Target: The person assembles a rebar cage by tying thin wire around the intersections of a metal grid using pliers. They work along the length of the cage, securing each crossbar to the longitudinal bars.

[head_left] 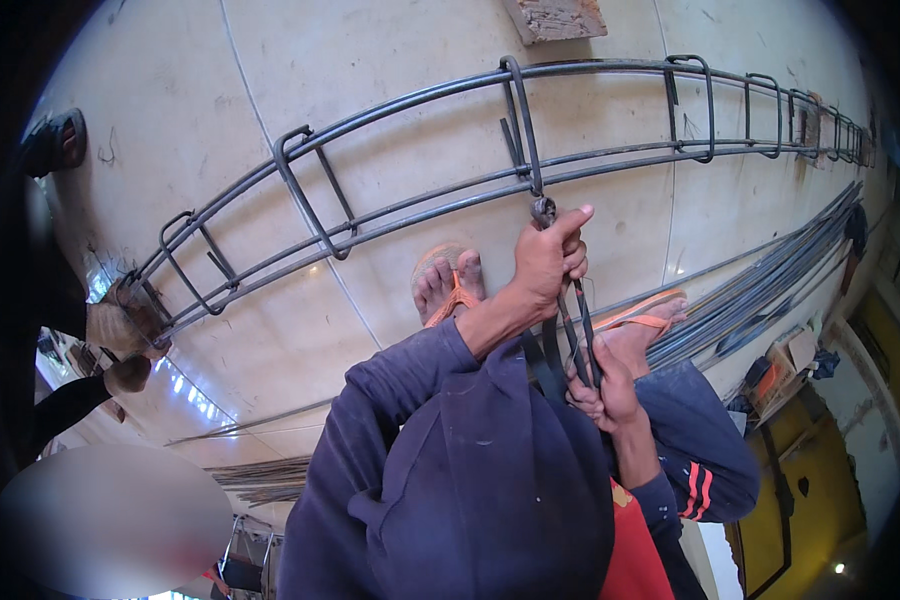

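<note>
A long cage of steel bars (425, 208) with square wire stirrups (515, 120) curves across the floor in front of me. Tying pincers (582, 325) with long dark handles stand with their jaws at the near lower bar, right by the foot of one stirrup. My left hand (550, 255) is wrapped round the pincers just below the jaws, thumb stretched to the right. Lower down, closer to my body, my right hand (606, 388) grips the handle ends. Whether a tie wire sits in the jaws is too small to tell.
A co-worker's gloved hand (128, 374) is near the cage's left end. Loose steel rods (760, 285) lie in a bundle at the right, with more rods (260, 480) at the lower left. A wooden block (557, 18) is beyond the cage. My sandalled feet are on the tiles.
</note>
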Demonstrator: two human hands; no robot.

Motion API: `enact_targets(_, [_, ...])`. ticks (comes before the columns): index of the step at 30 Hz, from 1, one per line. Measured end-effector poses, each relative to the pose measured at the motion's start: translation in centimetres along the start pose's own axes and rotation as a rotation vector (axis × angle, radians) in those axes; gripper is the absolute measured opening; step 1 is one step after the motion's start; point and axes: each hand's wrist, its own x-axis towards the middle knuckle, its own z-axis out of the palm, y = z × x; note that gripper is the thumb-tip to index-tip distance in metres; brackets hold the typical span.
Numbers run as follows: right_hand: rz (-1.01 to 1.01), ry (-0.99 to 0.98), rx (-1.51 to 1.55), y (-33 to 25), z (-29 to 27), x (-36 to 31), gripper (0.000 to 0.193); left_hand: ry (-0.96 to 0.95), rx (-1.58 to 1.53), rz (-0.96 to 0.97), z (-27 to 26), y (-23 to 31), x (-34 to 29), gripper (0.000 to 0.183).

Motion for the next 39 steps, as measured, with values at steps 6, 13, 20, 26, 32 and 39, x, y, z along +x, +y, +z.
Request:
enact_targets(6, [-0.942, 0.552, -1.377, 0.1, 2.7, -1.3, 0.035, 0.150, 0.032, 0.079, 1.1, -1.0, 0.3, 0.031])
enact_targets(13, [-0.764, 0.815, -1.564, 5.7, -2.0, 1.6, 0.044, 0.229, 0.453, 0.064, -0.2, -2.0, 0.3, 0.041])
enact_targets(20, [0.014, -0.292, 0.430, 6.2, -6.3, 5.0, 0.035, -0.074, 0.113, -0.207, -1.2, 1.3, -1.2, 0.022])
enact_targets(26, [-0.351, 0.224, -0.415, 4.5, -5.8, 5.0, 0.041, -0.034, 0.061, -0.065, -1.0, -1.0, 2.6, 0.009])
enact_targets(32, [-1.216, 0.977, -1.438, 3.0, -0.9, 1.5, 0.044, 0.120, 0.070, 0.070, -0.3, -1.5, 2.7, 0.012])
enact_targets(39, [-0.853, 0.858, -1.596, 1.7, -2.6, 4.9, 0.044, 0.057, 0.226, 0.075, -1.8, -1.9, 4.6, 0.016])
